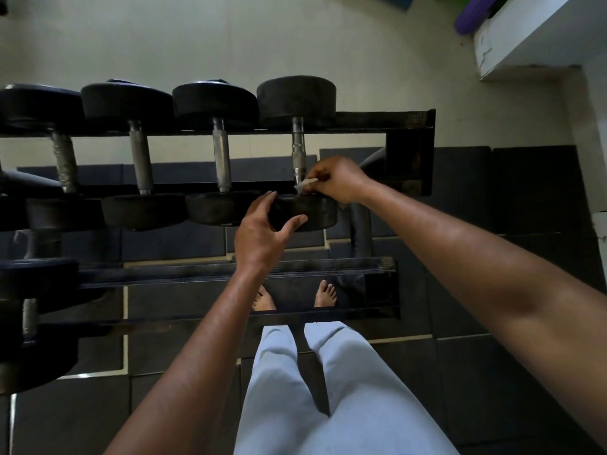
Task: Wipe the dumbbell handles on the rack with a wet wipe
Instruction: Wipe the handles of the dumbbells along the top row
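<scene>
My right hand (338, 183) pinching wipe (307, 183) against rightmost handle (299, 152) mid-frame, left hand (262, 234) spread, cupping near weight (303, 213), rack (407, 152) end just right.

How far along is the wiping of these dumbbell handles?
Nothing shows for certain as finished; no handle looks visibly wet or cleaned. In hand: the right hand pinches the wet wipe at the near end of the rightmost dumbbell's handle, while the left hand cups its front weight. The three handles to its left may remain.
</scene>
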